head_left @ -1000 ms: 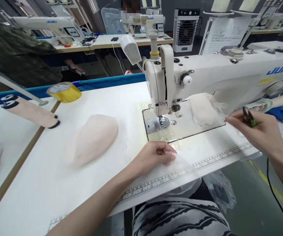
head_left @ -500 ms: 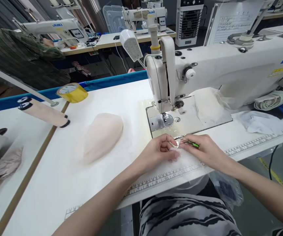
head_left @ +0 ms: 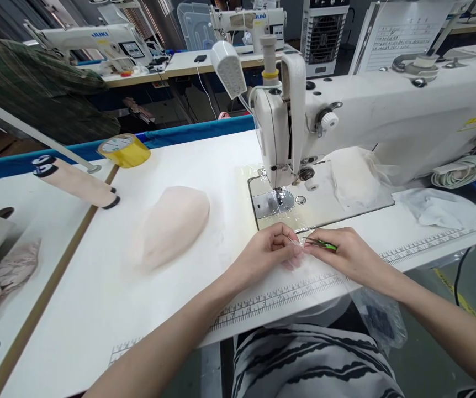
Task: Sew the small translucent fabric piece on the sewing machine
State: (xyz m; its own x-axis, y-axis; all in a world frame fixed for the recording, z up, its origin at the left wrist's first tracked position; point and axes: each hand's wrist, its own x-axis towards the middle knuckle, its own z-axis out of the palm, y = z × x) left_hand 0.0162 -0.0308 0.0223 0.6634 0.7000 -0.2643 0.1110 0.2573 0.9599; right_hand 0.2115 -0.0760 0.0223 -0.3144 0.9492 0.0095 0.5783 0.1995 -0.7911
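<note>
My left hand (head_left: 277, 247) is closed, pinching a piece of thin, sheer white fabric (head_left: 294, 261) just in front of the sewing machine's needle plate (head_left: 269, 204). My right hand (head_left: 341, 251) is closed around thread snips (head_left: 328, 245) with a green handle, their thin dark tips pointing left towards the fabric. Its fingertips meet those of my left hand at the fabric, so the exact grip there is partly hidden. Above both hands stands the white sewing machine (head_left: 358, 110). To the left, a pale pink rounded fabric piece (head_left: 175, 226) lies flat on the table.
A roll of yellow tape (head_left: 125, 150) and a beige thread roll (head_left: 76, 183) lie at the back left. Folded pale fabric (head_left: 354, 177) rests under the machine arm, white cloth (head_left: 432, 207) right of it. A person in a plaid shirt (head_left: 43, 88) is at another machine.
My left fingers have closed in on the sheer fabric, and both hands' fingertips are nearer together. The snips stay in my right hand. The view has shifted slightly.
</note>
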